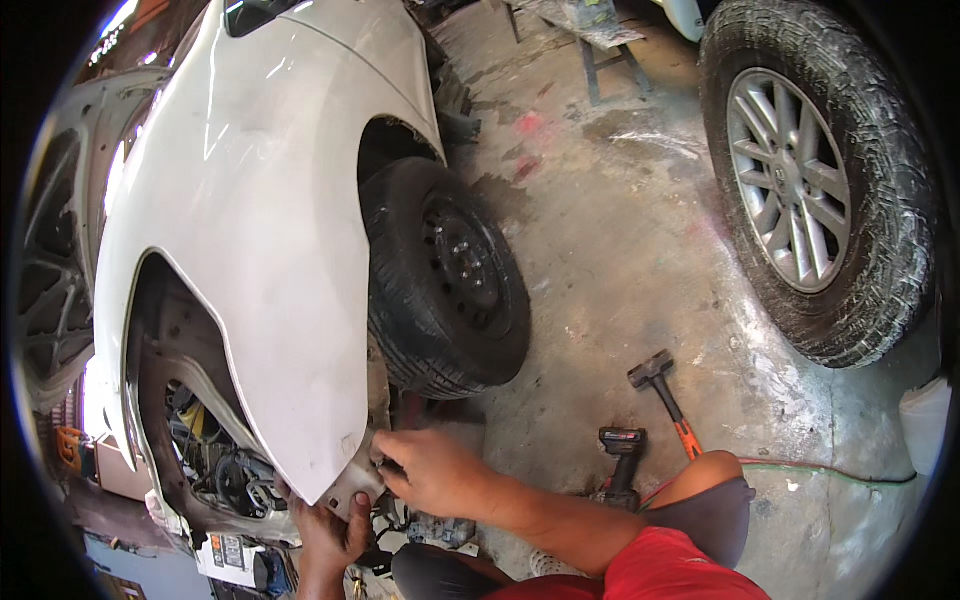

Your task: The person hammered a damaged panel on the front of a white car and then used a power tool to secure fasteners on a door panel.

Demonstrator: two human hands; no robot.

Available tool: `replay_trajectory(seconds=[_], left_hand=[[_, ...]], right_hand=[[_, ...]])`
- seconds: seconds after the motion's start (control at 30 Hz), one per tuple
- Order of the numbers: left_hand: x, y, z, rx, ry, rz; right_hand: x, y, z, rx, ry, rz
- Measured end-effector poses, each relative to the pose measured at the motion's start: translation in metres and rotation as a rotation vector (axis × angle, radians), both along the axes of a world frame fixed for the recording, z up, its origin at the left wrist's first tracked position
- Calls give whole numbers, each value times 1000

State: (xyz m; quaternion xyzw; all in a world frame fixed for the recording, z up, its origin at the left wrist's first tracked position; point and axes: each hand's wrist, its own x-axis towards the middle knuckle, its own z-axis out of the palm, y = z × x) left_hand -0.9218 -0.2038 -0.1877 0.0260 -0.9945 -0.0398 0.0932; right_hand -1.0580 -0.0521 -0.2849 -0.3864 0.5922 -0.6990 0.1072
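A white car fender fills the left half of the view. My right hand presses on its lower corner, fingers closed on the edge of the panel near the wheel arch. My left hand reaches up from below and grips the same lower corner from underneath. The black front wheel of the white car stands just above my right hand. Behind the fender's cut-out, the headlight opening shows wiring and dark parts.
A hammer with an orange handle and a black power tool lie on the stained concrete floor. Another car's wheel with a silver rim stands at the right. A green hose runs by my knee.
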Motion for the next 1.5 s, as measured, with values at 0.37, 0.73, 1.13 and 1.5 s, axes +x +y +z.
replay_trajectory(seconds=[0.37, 0.73, 1.13, 1.5], left_hand=[[6, 0, -5, -139, -12, 64], [10, 13, -1, -190, -36, 117], [-5, 16, 11, -238, 32, 9], [-8, 17, 0, -217, 138, 19]], right_hand=[[1, -2, -2, -54, -62, -32], [8, -13, -4, -19, -58, -76], [6, -6, 9, 147, 114, -144], [2, -6, 9, 266, 241, -187]])
